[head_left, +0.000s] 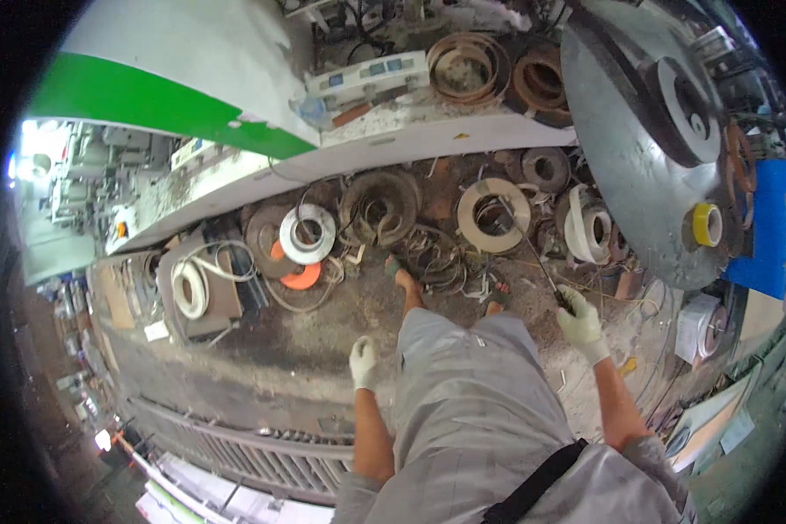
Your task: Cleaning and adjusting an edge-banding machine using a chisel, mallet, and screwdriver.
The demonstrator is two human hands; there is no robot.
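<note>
The right hand [581,327], gloved, had its fingers closed round the near end of a thin rod [537,255], which slanted away over the floor [323,336] to a cream ring [467,223]. The ring lay beyond the feet [403,276]; the rod's far end showed over its hole, though whether they touched could not be told. The left hand [363,362] hung well apart, fingers seemingly curled; nothing showed in them, but I could not tell how narrow they were. With so long a reach, the rod seemed to want a firm hold, a slow wrist and small moves. The white roll [575,229] and dark loops [434,251] on either side looked easy to snag, so a narrow sweep would have been safest
</note>
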